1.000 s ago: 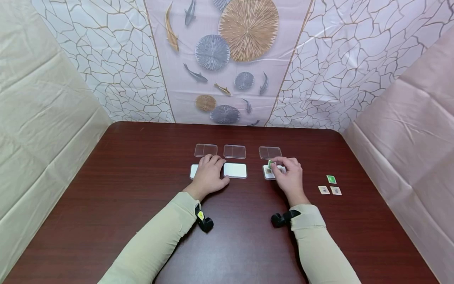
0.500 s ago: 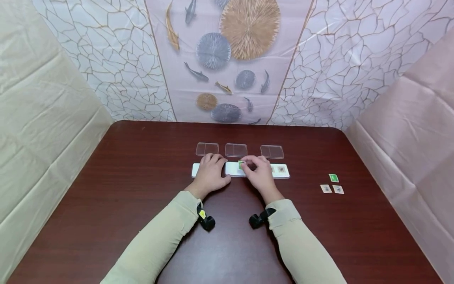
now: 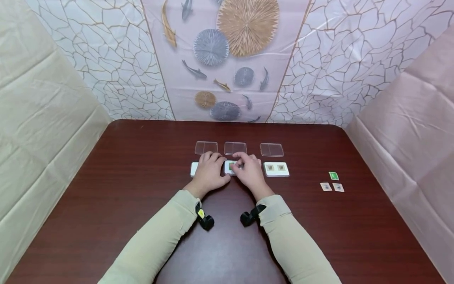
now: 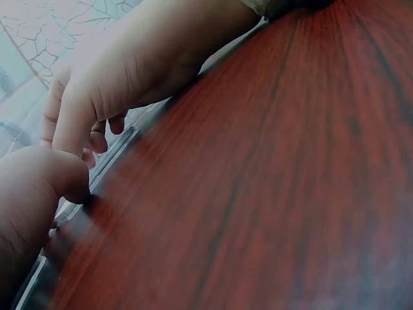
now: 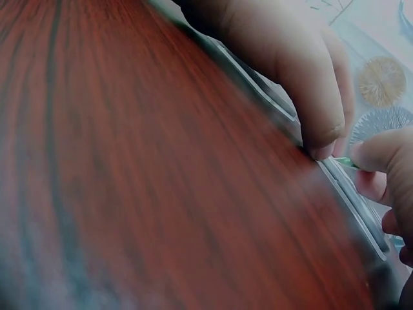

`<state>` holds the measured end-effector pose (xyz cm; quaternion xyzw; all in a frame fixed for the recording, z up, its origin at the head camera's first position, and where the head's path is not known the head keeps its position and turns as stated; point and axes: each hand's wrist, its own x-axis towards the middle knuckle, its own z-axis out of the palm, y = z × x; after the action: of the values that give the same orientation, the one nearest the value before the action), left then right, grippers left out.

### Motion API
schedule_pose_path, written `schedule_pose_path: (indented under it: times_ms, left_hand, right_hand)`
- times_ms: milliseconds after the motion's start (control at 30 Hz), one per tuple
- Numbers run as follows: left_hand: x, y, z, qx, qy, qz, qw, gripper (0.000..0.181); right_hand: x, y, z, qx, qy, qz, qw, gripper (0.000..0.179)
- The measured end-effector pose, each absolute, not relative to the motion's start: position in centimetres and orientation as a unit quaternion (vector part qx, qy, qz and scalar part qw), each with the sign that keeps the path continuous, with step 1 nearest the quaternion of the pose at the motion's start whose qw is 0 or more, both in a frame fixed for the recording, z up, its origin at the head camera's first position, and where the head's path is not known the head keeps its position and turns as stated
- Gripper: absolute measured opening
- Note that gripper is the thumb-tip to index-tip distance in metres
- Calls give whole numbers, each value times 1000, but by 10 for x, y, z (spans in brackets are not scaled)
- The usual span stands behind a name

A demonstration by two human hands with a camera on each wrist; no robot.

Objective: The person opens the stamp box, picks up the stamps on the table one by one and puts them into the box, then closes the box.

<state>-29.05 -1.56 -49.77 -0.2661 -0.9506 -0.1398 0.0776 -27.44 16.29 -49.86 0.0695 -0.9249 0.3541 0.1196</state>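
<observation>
In the head view my left hand (image 3: 210, 173) covers part of the left white-lined plastic case (image 3: 193, 169). Its thumb and index finger hold the left end of the middle case (image 3: 227, 167) at opposite edges. Over that case, my right hand (image 3: 250, 173) pinches a small green, white-bordered stamp (image 3: 231, 165) between thumb and fingers. The right wrist view shows the stamp (image 5: 346, 161) edge-on at the fingertips, close to the left thumb. The right case (image 3: 276, 169) holds two pale stamps with dark pictures, side by side.
Three clear lids (image 3: 235, 148) lie in a row behind the cases on the dark wooden table (image 3: 106, 197). Off to the right are a green stamp (image 3: 333, 176) and two pale stamps (image 3: 326, 187). Patterned cloth (image 3: 319, 71) hangs behind the table, with plain cloth at both sides.
My right hand has carried the green stamp leftward from the right case to the middle case and lowered it there, uncovering the right case. The left hand has stayed in place.
</observation>
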Motion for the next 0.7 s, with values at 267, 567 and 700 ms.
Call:
schedule_pose_path:
  times_ms: [267,567,700]
  left_hand:
    - [-292,-17,-500,-264,-950,-141,83,53]
    - [-292,-15,-502,-267,-949,-146,82,54]
    - [-292,-16,-501,-267,-948,-151,85,53]
  right_hand:
    - [-277,159,-498,76,-939,309,132,35]
    - [-278,156,-499,78,-946,286,132,31]
    - [-280,155,-500,87,-947,277,140,29]
